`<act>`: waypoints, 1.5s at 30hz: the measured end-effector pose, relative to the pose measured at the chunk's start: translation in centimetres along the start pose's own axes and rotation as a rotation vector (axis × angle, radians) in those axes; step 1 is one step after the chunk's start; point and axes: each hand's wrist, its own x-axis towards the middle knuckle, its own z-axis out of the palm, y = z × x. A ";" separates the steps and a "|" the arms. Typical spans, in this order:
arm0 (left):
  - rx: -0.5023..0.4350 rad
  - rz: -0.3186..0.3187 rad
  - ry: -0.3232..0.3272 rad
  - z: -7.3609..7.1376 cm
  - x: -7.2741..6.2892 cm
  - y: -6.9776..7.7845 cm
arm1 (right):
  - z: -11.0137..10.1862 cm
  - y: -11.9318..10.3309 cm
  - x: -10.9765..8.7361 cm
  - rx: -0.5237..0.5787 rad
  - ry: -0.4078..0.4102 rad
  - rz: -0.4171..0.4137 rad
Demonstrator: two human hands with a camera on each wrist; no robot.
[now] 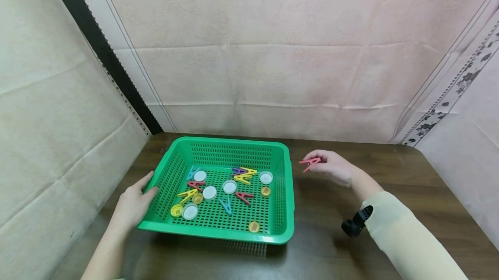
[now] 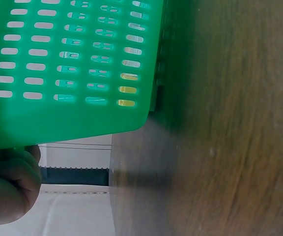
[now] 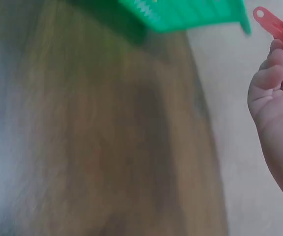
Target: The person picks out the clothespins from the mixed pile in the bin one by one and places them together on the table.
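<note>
A green plastic basket [image 1: 218,234] with slotted walls holds several clothespins and bottle caps. My left hand [image 1: 134,202] grips its left rim, thumb on top; in the left wrist view the curled fingers [image 2: 21,179] show below the rim. To the right of the basket, my right hand [image 1: 331,166] pinches a red clothespin [image 1: 312,162] above the table. That clothespin [image 3: 271,23] also shows at the upper right corner of the right wrist view. Inside the basket are a red clothespin [image 1: 244,197], a blue clothespin [image 1: 226,206], yellow ones [image 1: 189,194] and a purple one [image 1: 238,171].
White caps [image 1: 209,192] and yellowish caps [image 1: 254,227] lie scattered on the basket floor. The dark wooden table [image 1: 312,245] meets a pale cloth wall [image 1: 273,76] behind, with more cloth at both sides. A black wrist device [image 1: 356,221] sits by the right sleeve.
</note>
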 end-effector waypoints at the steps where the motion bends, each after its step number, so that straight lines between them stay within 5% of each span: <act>1: -0.002 -0.002 -0.001 0.0 0.0 0.0 | -0.3 0.6 -0.3 0.025 -0.007 0.005; 12: -0.014 -0.018 -0.003 0.2 0.1 -0.4 | -1.8 5.7 -2.2 0.048 0.009 0.140; 24: -0.010 -0.017 0.002 0.0 0.2 -0.3 | -2.3 6.8 -2.4 0.036 -0.024 0.175; 37: 0.001 -0.013 0.008 0.1 0.2 -0.3 | -2.5 5.9 -1.6 -0.240 -0.080 0.241; 45: -0.003 -0.014 0.002 0.2 0.2 -0.3 | -2.3 6.4 -1.6 -0.398 0.047 0.173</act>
